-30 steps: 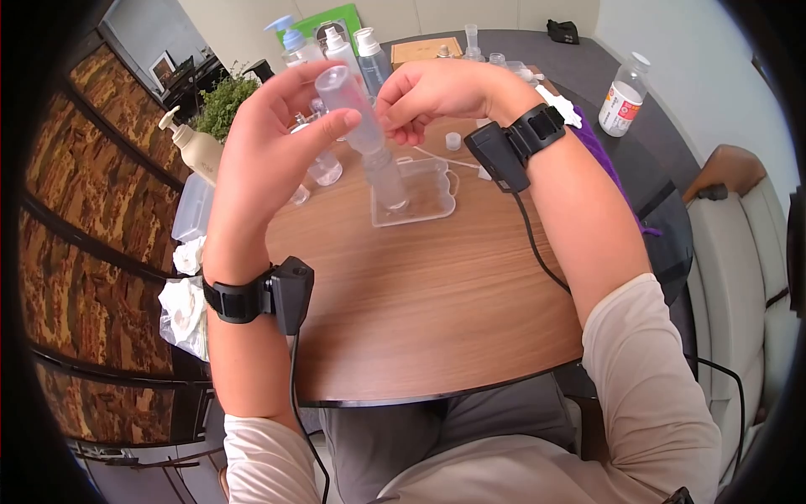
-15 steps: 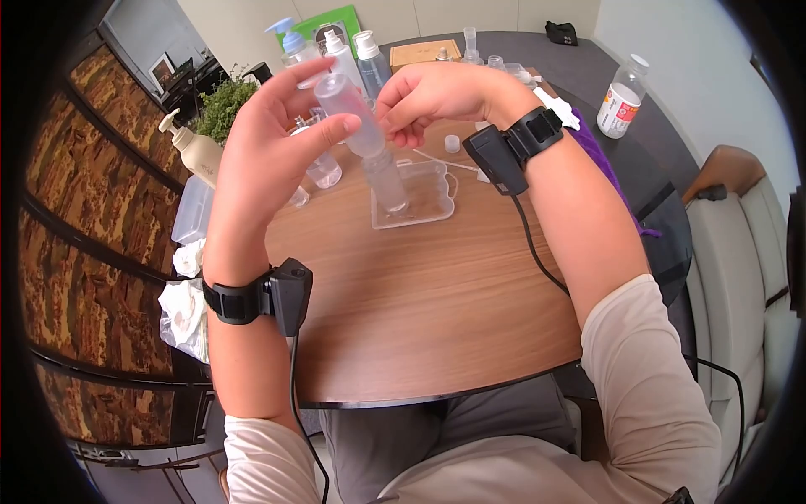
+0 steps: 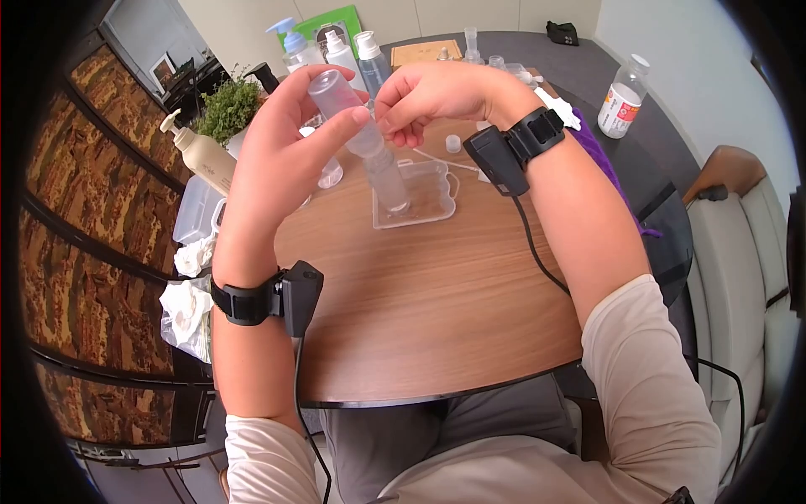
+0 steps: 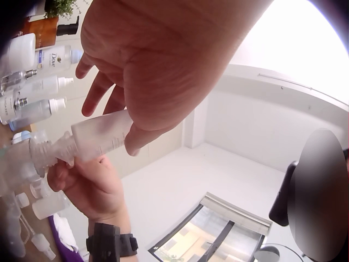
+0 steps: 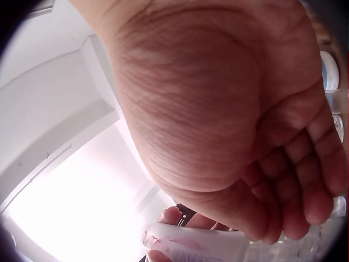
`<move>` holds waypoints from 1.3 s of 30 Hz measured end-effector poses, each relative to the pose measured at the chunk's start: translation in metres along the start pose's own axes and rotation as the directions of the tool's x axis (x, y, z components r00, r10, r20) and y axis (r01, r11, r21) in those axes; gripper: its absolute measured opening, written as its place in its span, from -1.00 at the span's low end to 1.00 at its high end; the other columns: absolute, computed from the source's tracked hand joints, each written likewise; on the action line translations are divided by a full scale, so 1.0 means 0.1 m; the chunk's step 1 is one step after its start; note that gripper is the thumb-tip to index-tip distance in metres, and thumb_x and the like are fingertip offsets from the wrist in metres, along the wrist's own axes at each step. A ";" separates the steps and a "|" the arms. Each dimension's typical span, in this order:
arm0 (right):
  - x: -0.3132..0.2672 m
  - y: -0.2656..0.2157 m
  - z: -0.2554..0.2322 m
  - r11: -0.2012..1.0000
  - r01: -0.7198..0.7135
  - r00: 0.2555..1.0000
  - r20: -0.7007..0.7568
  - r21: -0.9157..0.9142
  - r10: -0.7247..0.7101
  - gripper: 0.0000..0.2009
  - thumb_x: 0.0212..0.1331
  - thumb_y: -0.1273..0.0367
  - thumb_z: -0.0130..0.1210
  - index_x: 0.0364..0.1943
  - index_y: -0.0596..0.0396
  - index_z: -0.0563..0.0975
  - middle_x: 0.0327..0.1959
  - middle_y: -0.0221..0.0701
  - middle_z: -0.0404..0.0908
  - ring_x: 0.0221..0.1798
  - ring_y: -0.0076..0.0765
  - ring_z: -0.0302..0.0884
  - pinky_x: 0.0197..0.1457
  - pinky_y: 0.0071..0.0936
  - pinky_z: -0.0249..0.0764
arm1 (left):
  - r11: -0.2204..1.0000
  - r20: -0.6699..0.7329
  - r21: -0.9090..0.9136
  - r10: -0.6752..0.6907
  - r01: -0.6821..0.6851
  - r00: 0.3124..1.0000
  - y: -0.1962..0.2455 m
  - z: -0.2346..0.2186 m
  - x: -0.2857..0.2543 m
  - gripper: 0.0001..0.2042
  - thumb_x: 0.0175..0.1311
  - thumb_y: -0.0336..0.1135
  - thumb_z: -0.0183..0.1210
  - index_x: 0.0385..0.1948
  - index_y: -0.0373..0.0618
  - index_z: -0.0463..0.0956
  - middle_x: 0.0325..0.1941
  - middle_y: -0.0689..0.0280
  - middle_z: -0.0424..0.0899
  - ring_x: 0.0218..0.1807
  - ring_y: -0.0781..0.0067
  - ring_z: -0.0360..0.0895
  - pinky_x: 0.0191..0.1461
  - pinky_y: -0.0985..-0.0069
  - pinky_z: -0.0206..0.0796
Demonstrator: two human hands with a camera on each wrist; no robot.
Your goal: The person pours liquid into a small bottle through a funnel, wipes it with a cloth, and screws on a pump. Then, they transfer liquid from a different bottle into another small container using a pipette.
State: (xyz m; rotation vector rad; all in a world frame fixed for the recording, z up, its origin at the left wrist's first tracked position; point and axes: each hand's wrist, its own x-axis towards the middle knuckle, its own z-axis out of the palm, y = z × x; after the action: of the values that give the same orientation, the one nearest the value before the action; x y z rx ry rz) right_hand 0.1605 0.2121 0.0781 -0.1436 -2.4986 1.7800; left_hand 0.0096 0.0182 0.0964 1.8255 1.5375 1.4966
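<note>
My left hand [image 3: 285, 155] grips a frosted bottle [image 3: 332, 92] turned upside down, its thumb along the near side and its fingers behind. In the left wrist view, measuring lines run along that bottle [image 4: 103, 134]. Its mouth meets the neck of a clear bottle [image 3: 389, 183] that stands, slightly tilted, in a clear plastic tray [image 3: 432, 189]. My right hand [image 3: 437, 101] is at the join, its thumb and fingertips pinching about the frosted bottle's neck. In the right wrist view, the right palm [image 5: 207, 103] hides much of the join, while the frosted bottle [image 5: 191, 243] shows below it.
Pump bottles [image 3: 369, 59] line the back left, with a beige pump bottle [image 3: 206, 155] and a plant [image 3: 227, 105] to the left. Beyond the tray lies a small white cap [image 3: 453, 143]. A labelled bottle [image 3: 620, 109] stands far right, past a purple cloth [image 3: 600, 151].
My left hand has shifted slightly right and its fingers have drawn in around the frosted bottle, whose raised base leans a little further left. My right hand stays nearly still.
</note>
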 end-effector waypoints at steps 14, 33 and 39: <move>0.00 -0.01 0.00 0.999 -0.019 1.000 -0.024 -0.031 0.018 -0.82 0.31 0.33 0.23 -0.28 0.19 0.70 -0.34 -0.36 0.72 -0.27 -0.46 0.66 -0.10 -0.49 0.61 | 0.992 0.025 0.123 -0.006 0.003 1.000 0.01 -0.08 0.02 -0.51 0.32 -0.23 0.47 0.19 -0.32 0.59 -0.09 0.26 0.79 0.02 0.52 0.66 0.10 0.54 0.47; 0.01 0.02 0.00 1.000 -0.007 1.000 -0.009 -0.010 0.007 -0.82 0.32 0.33 0.24 -0.27 0.18 0.72 -0.34 -0.38 0.73 -0.29 -0.49 0.67 -0.10 -0.51 0.61 | 0.999 -0.020 -0.011 -0.038 0.038 0.999 0.05 -0.09 0.01 -0.50 0.16 -0.34 0.56 0.13 -0.33 0.65 -0.03 0.25 0.80 0.07 0.45 0.67 0.25 0.42 0.46; -0.01 -0.01 0.02 1.000 -0.014 1.000 -0.017 -0.013 0.014 -0.82 0.32 0.32 0.25 -0.27 0.18 0.72 -0.35 -0.37 0.73 -0.30 -0.49 0.67 -0.11 -0.52 0.61 | 0.997 -0.022 0.068 -0.039 0.040 0.999 0.07 -0.11 0.01 -0.42 0.13 -0.34 0.58 0.19 -0.35 0.60 -0.03 0.19 0.81 0.06 0.43 0.68 0.25 0.45 0.47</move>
State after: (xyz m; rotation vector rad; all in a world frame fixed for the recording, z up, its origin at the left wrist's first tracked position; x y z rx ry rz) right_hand 0.1618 0.2100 0.0786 -0.1765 -2.5041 1.7596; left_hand 0.0037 0.0122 0.1064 1.8109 1.6446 1.4666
